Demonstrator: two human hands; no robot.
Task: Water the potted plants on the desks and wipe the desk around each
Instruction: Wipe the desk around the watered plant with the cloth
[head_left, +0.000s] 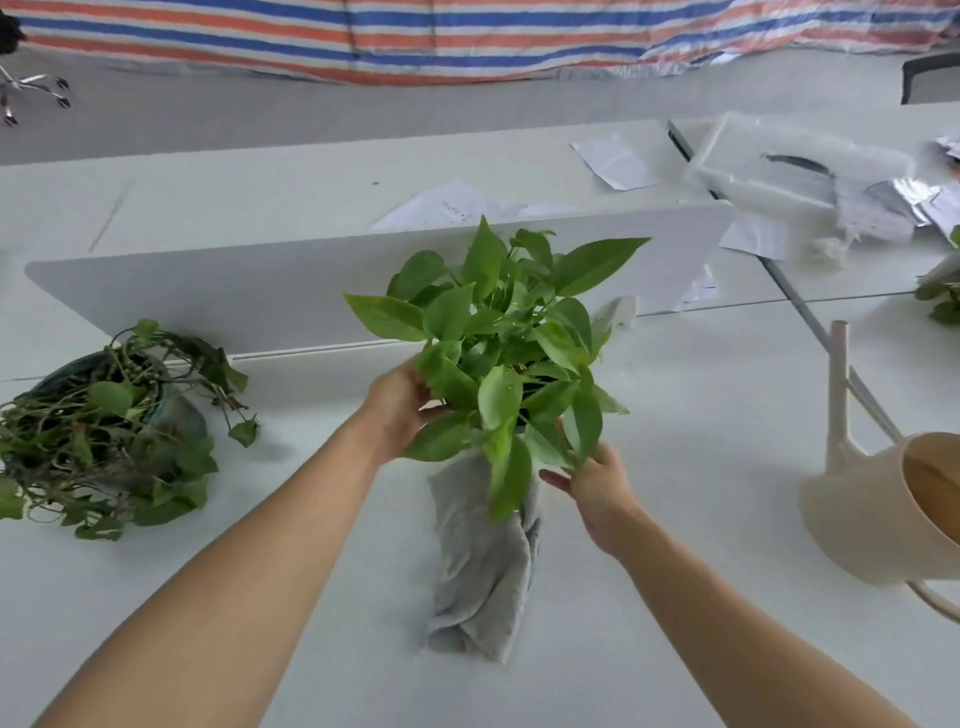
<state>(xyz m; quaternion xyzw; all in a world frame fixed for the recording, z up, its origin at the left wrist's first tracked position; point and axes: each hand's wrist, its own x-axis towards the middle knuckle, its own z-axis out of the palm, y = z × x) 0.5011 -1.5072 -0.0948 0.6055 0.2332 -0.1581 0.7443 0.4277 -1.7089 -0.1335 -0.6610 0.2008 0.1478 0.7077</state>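
Potted plant (498, 332) between hands; left hand (400, 410) grips it, right hand (597, 491) relaxed, touching leaves.

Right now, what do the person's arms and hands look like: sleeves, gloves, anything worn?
Both arms are bare as far as the head view shows. The left forearm and right forearm carry no sleeve, and no cuff enters the picture. The left hand and right hand are ungloved. No watch, band, ring or marking is visible on either.
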